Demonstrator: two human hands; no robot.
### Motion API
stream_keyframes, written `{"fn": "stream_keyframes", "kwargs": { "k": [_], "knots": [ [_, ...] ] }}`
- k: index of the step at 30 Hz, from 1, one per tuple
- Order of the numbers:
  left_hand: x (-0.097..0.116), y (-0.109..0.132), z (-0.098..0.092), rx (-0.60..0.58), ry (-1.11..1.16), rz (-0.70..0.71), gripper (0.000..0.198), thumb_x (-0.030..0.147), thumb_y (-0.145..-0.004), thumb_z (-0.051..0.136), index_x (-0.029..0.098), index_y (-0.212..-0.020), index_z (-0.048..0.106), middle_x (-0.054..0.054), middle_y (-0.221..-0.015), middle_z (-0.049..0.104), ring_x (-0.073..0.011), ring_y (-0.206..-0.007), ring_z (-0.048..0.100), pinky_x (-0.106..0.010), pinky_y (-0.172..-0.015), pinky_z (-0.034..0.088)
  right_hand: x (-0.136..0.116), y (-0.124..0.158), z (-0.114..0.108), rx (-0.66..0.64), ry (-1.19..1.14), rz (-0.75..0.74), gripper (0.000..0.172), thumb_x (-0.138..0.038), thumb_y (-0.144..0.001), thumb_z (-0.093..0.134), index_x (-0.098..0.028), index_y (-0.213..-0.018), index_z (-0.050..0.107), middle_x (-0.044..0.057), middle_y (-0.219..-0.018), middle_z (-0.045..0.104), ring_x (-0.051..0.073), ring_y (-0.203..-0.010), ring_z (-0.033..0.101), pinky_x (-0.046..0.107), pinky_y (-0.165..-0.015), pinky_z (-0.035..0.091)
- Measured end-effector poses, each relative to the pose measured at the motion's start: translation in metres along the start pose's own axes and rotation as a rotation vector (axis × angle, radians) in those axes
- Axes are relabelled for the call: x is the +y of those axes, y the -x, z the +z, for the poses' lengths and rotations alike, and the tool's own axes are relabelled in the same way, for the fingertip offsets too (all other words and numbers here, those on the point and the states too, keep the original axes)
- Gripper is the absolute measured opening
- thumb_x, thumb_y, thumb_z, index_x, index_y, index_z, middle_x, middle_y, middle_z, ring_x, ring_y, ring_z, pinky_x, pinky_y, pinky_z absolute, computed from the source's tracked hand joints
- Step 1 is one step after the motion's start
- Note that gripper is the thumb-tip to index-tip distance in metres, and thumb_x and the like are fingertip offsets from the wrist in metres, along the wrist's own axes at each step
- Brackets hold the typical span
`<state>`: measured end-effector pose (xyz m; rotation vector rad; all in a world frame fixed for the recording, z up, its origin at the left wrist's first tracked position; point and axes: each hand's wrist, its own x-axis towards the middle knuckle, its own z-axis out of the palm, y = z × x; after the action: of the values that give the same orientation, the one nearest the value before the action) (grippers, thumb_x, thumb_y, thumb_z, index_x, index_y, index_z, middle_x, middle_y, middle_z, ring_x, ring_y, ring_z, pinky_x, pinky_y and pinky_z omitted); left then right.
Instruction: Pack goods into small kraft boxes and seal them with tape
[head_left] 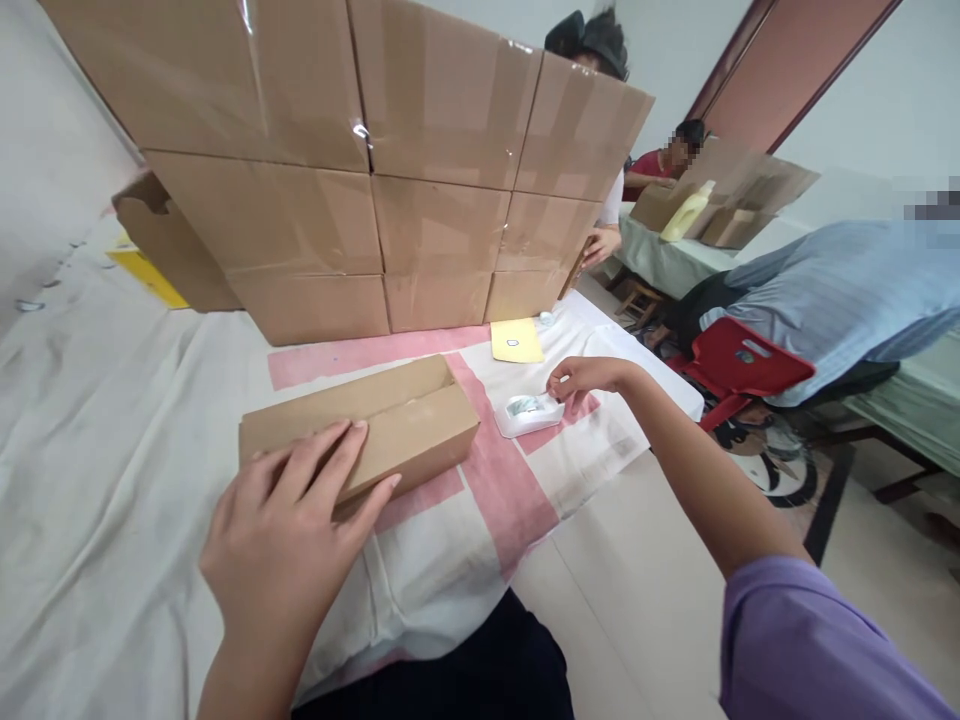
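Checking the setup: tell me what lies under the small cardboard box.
The small cardboard box lies on a white cloth with pink bands; the left hand rests on top. The cloth under it is hidden.

White, pink-banded cloth-covered table [112,450] under a flat carton [420,410], tape dispenser [529,413], perhaps a yellow envelope [516,341], stacked cartons [360,180].

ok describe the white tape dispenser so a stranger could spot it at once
Below the wall of stacked brown cardboard boxes lies a white cloth with pink bands. On it, right of the low brown cardboard box, sits the small white plastic tape dispenser under the right hand; it alone is white and rounded.
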<state>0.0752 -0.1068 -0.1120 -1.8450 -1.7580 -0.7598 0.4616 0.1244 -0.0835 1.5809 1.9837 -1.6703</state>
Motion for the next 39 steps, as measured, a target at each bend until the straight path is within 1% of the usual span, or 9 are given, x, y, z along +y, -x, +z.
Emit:
{"fn": "stream_keyframes", "kwargs": {
  "k": [5, 9, 12, 14, 17, 21, 27, 33, 39],
  "knots": [
    [0.0, 0.0, -0.002, -0.026, -0.013, -0.014, 0.066, 0.05, -0.087, 0.066, 0.03, -0.147, 0.048, -0.002, -0.127, 0.071, -0.0326, -0.105, 0.063, -0.045, -0.09, 0.047, 0.0, -0.004, 0.001, 0.075, 0.06, 0.095, 0.039, -0.043, -0.063, 0.088, -0.017, -0.065, 0.059, 0.005, -0.066, 0.068, 0.019, -0.066, 0.069, 0.024, -0.052, 0.053],
    [0.001, 0.0, -0.003, -0.03, -0.013, -0.026, 0.069, 0.051, -0.087, 0.066, 0.032, -0.15, 0.045, -0.001, -0.129, 0.07, -0.0328, -0.105, 0.063, -0.045, -0.087, 0.046, -0.012, 0.002, 0.008, 0.079, 0.122, 0.218, 0.044, -0.05, -0.067, 0.085, -0.018, -0.069, 0.054, 0.009, -0.067, 0.072, 0.022, -0.061, 0.071, 0.025, -0.046, 0.048],
    [0.002, 0.0, -0.004, -0.042, -0.01, -0.027, 0.071, 0.05, -0.087, 0.065, 0.034, -0.152, 0.041, -0.001, -0.129, 0.07, -0.0331, -0.106, 0.063, -0.045, -0.086, 0.045, -0.02, 0.006, 0.01, 0.103, 0.189, 0.279, 0.043, -0.051, -0.07, 0.083, -0.018, -0.073, 0.056, 0.011, -0.07, 0.074, 0.025, -0.062, 0.072, 0.029, -0.048, 0.051],
    [0.002, 0.0, -0.004, -0.045, -0.007, -0.029, 0.072, 0.05, -0.088, 0.065, 0.034, -0.153, 0.038, -0.001, -0.129, 0.07, -0.0333, -0.107, 0.063, -0.045, -0.086, 0.045, -0.022, 0.007, 0.01, 0.09, 0.208, 0.291, 0.042, -0.051, -0.072, 0.082, -0.018, -0.074, 0.056, 0.012, -0.071, 0.074, 0.025, -0.063, 0.073, 0.03, -0.051, 0.053],
    [0.002, 0.0, -0.004, -0.033, -0.006, -0.021, 0.073, 0.05, -0.088, 0.064, 0.033, -0.154, 0.038, -0.002, -0.128, 0.071, -0.0337, -0.106, 0.063, -0.046, -0.085, 0.045, -0.022, 0.007, 0.009, 0.063, 0.222, 0.248, 0.039, -0.048, -0.074, 0.08, -0.018, -0.072, 0.055, 0.011, -0.069, 0.073, 0.024, -0.065, 0.072, 0.028, -0.051, 0.051],
    [0.001, 0.0, -0.005, -0.03, -0.003, -0.01, 0.072, 0.049, -0.089, 0.063, 0.031, -0.154, 0.038, -0.003, -0.129, 0.07, -0.0339, -0.105, 0.064, -0.046, -0.083, 0.046, -0.015, 0.01, 0.007, 0.091, 0.205, 0.13, 0.033, -0.04, -0.073, 0.079, -0.018, -0.067, 0.054, 0.009, -0.07, 0.073, 0.019, -0.062, 0.068, 0.024, -0.049, 0.044],
    [0.0, 0.001, -0.004, -0.045, 0.027, -0.04, 0.072, 0.048, -0.09, 0.062, 0.035, -0.155, 0.034, -0.001, -0.131, 0.069, -0.0329, -0.105, 0.064, -0.047, -0.086, 0.047, 0.002, 0.018, 0.005, 0.068, 0.048, 0.019, 0.037, -0.043, -0.072, 0.079, -0.018, -0.066, 0.053, 0.009, -0.074, 0.074, 0.015, -0.061, 0.063, 0.023, -0.048, 0.039],
    [0.0, 0.002, -0.003, -0.045, 0.048, -0.05, 0.072, 0.049, -0.089, 0.064, 0.036, -0.154, 0.036, 0.002, -0.131, 0.069, -0.0332, -0.106, 0.064, -0.046, -0.087, 0.045, 0.016, 0.025, 0.008, 0.05, -0.101, -0.029, 0.037, -0.046, -0.074, 0.079, -0.017, -0.072, 0.056, 0.011, -0.079, 0.076, 0.018, -0.069, 0.068, 0.023, -0.05, 0.035],
    [0.0, 0.001, -0.003, -0.036, 0.028, -0.029, 0.074, 0.05, -0.088, 0.065, 0.033, -0.154, 0.037, 0.0, -0.131, 0.07, -0.0334, -0.105, 0.064, -0.046, -0.084, 0.045, 0.027, 0.023, 0.005, 0.013, -0.198, -0.07, 0.041, -0.048, -0.077, 0.079, -0.017, -0.074, 0.053, 0.009, -0.072, 0.074, 0.02, -0.073, 0.071, 0.021, -0.048, 0.029]
  ]
}}
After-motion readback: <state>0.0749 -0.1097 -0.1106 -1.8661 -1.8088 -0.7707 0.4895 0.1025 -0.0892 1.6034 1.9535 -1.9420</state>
